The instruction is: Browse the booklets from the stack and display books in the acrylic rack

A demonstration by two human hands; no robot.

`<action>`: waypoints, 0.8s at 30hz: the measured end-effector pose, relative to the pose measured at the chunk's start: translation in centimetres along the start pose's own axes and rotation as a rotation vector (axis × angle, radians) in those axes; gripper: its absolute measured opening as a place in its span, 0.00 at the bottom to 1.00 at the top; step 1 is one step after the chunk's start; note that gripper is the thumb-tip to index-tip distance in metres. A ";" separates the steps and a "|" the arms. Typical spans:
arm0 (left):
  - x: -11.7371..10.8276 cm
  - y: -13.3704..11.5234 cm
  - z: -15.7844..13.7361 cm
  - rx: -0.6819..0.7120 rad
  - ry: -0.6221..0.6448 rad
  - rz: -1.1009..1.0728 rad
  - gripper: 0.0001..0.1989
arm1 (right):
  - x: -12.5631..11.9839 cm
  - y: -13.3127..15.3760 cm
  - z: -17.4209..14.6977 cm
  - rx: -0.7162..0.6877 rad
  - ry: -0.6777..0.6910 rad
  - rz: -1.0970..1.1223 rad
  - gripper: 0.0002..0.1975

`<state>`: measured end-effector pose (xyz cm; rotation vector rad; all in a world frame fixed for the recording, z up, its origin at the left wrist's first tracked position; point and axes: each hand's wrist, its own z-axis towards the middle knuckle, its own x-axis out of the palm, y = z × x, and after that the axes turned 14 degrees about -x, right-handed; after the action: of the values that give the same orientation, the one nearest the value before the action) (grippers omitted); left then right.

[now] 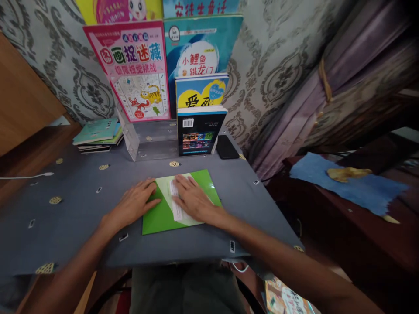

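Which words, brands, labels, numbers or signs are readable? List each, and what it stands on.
"安徒生童话": blue book
"图画捉迷藏": pink book
"极限视觉挑战": pink book
"小鲤鱼跳龙门": teal book
"爱": blue-and-yellow book, next character partly hidden
Too small or blurred: all other print, including the black book, green book, yellow book and tablecloth.

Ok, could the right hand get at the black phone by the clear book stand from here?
Likely yes: the right hand rests on the green book, and only grey tablecloth shows between that book and the black phone. It may need some stretch, as the phone lies farther back.
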<state>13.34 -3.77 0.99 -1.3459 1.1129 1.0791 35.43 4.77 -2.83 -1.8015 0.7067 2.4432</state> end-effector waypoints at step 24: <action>1.9 -6.3 1.1 0.071 -0.005 0.143 0.23 | -1.9 -4.2 -4.2 0.274 -0.030 -0.232 0.27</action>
<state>19.82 -2.61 0.06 -1.2221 1.2475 1.1346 40.99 7.50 -3.46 -1.6387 0.7415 2.1061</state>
